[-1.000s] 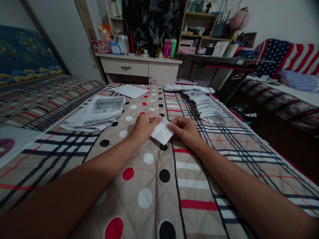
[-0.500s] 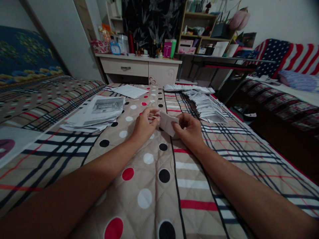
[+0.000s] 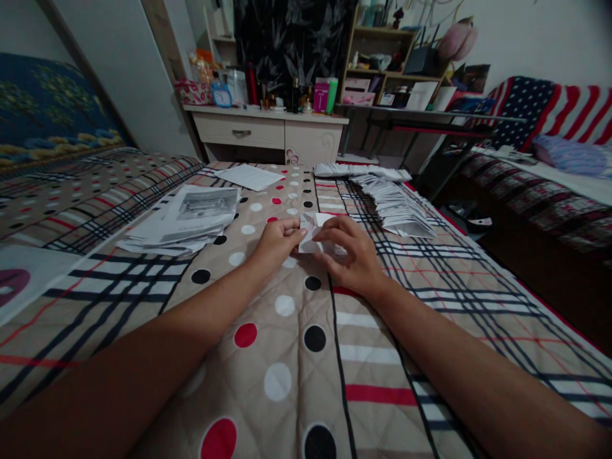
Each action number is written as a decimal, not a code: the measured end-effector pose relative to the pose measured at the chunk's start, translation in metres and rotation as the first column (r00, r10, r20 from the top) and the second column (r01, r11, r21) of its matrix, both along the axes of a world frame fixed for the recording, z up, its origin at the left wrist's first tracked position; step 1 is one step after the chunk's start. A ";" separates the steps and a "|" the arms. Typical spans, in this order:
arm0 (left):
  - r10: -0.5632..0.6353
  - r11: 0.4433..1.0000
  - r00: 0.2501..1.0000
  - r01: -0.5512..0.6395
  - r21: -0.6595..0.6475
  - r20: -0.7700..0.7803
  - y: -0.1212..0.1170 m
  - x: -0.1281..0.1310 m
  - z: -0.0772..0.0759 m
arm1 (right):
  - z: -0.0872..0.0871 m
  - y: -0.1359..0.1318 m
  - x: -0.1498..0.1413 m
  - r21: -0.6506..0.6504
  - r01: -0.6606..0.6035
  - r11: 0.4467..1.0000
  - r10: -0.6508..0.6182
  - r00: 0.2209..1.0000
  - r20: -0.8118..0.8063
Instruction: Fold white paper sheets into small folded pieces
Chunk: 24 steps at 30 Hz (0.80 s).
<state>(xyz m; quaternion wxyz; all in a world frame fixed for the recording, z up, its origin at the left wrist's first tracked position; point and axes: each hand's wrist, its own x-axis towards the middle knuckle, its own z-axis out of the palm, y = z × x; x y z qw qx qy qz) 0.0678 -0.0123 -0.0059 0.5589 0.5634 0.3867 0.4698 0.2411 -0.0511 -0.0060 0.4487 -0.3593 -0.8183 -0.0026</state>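
A small folded white paper (image 3: 308, 245) is between my two hands, just over the middle of the bedspread (image 3: 282, 331). My left hand (image 3: 278, 241) pinches its left edge between thumb and fingers. From the right, the curved fingers and thumb of my right hand (image 3: 351, 252) close around the other side and partly cover it. Creases and a raised flap show on the paper. To the right lies a long row of folded white papers (image 3: 399, 207), packed closely together. A pile of printed sheets (image 3: 184, 217) rests on the left.
Behind the printed pile lie more white sheets (image 3: 251, 176). A wrapped-looking white bundle (image 3: 361, 171) sits at the bed's far edge. Beyond stands a pale dresser (image 3: 239, 129) with a blue clock (image 3: 221, 94) and bottles. A white sheet with a purple mark (image 3: 38, 274) is at far left.
The paper was flat at first, then tilted up and turned, and is now lower with a flap raised. My right hand has shifted left over it, its fingers more spread.
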 end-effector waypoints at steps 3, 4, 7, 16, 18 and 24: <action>-0.016 1.000 1.000 0.016 -0.019 -0.001 0.003 -0.001 -0.003 | -0.001 0.004 0.002 -0.078 0.076 0.994 -0.093 0.967 -0.236; -0.017 1.000 1.000 0.017 -0.020 -0.010 0.004 -0.001 -0.004 | -0.002 0.005 0.003 -0.167 0.065 0.984 -0.115 0.944 -0.310; -0.028 1.000 0.998 0.028 0.002 -0.053 0.005 -0.001 -0.008 | -0.007 0.011 0.005 -0.455 -0.123 0.882 -0.141 0.852 -0.504; -0.027 0.998 0.994 0.032 0.048 -0.108 0.005 0.000 -0.010 | -0.007 0.013 0.002 -0.582 -0.386 0.716 -0.163 0.718 -0.676; -0.014 0.997 0.992 0.023 0.067 -0.122 0.005 0.001 -0.010 | -0.007 0.013 0.002 -0.597 -0.397 0.697 -0.179 0.710 -0.681; 0.009 0.994 0.994 0.003 0.110 -0.108 0.002 0.005 -0.008 | -0.006 0.013 0.002 -0.612 -0.337 0.715 -0.229 0.715 -0.661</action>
